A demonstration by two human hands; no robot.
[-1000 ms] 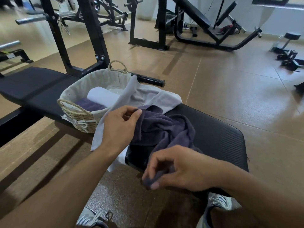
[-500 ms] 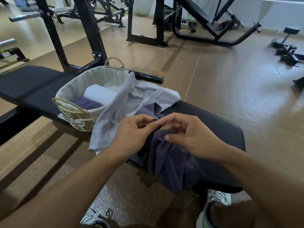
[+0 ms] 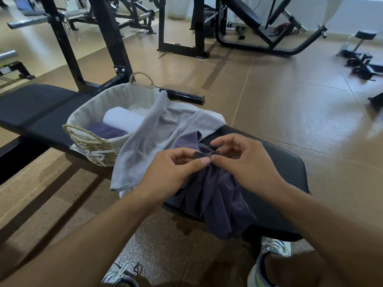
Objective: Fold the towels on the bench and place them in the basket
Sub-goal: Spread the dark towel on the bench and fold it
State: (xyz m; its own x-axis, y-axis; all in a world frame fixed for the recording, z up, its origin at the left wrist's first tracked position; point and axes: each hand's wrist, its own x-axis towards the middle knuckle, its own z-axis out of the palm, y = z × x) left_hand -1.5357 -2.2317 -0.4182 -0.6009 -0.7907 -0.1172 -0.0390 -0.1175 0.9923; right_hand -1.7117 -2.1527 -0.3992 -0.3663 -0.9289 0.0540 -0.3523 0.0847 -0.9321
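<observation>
Brown gym flooring stretches away to black weight racks and an incline machine at the far side, while a black padded bench runs across the near ground. At its middle, the left hand and right hand meet above the pad, each pinching the gathered top edge of a dark purple towel between thumb and fingertips, thumbs almost touching. The cloth hangs from that pinch in loose folds, draping over the bench's near edge toward the floor. Just left of it, a pale grey towel lies unfolded, one end propped against the rim of the woven basket and the other spilling off the bench. The fabric-lined basket sits on the bench to the left, holding a rolled white towel and a folded purple towel side by side. Two light sneakers show at the bottom edge, near the bench.
</observation>
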